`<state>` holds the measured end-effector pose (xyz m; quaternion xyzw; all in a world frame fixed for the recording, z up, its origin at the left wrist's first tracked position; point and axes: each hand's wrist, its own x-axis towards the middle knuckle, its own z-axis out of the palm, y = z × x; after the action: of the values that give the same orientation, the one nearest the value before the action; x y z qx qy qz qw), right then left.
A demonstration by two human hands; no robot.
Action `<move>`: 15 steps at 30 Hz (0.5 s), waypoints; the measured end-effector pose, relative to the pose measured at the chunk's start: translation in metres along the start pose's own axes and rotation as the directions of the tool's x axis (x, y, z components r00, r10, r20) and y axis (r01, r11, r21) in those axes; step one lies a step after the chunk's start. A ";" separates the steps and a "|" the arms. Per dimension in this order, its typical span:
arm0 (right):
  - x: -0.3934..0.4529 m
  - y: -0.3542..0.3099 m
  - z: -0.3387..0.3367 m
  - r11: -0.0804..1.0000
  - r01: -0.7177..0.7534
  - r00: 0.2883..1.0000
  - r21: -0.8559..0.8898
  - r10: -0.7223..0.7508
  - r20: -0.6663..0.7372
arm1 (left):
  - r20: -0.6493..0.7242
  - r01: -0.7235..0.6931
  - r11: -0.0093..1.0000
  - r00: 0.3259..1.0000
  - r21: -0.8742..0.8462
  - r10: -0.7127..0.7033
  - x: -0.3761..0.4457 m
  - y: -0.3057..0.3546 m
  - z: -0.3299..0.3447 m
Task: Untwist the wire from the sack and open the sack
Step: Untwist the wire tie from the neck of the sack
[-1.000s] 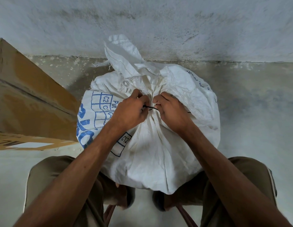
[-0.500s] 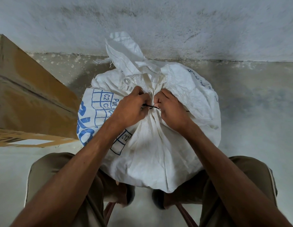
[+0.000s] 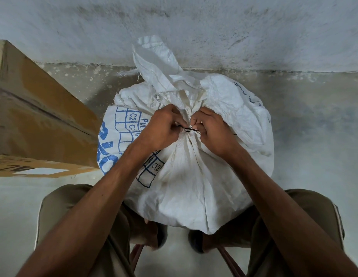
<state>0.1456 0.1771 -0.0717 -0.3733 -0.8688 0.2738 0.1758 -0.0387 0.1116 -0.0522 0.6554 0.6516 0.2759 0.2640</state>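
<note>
Seen from above: white woven sack (image 3: 194, 176), full and rounded, standing on the concrete floor (image 3: 314, 126) between the person's knees, close to the foot of a stained wall (image 3: 214, 27). Gathered tight at the neck, with the loose top (image 3: 154, 56) flaring up and away toward the wall, frayed threads at its edge, a metal eyelet (image 3: 158, 96) just below the flare. Blue print on the sack's left flank — a grid of boxes marked C2 and C12, plus larger letters partly hidden by the forearm. Thin dark wire (image 3: 187, 129) wrapped around the cinched neck, a short stretch showing in the gap between the two hands, another thin end poking out past the right wrist. Left hand (image 3: 160, 128) curled at the neck from the left, fingertips pinched on the wire's end. Right hand (image 3: 212, 130) mirrored on the other side, fingers bent inward and gripping the wire and bunched fabric — exact hold of each finger hidden by the knuckles. Neck still tied shut. Brown cardboard box (image 3: 38, 116) on the floor to the left, just beside the sack. Khaki shorts (image 3: 60, 216) over both thighs at the bottom, reddish-brown straps (image 3: 232, 264) low in the middle.
</note>
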 end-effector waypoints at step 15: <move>-0.004 -0.016 -0.004 1.000 0.019 0.992 0.018 -0.017 -0.127 | -0.061 0.206 0.974 0.975 -0.093 -0.212 -0.002 0.008 -0.011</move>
<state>0.1416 0.1665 -0.0588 -0.3806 -0.8565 0.2561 0.2364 -0.0405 0.1090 -0.0386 0.5613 0.7133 0.2973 0.2964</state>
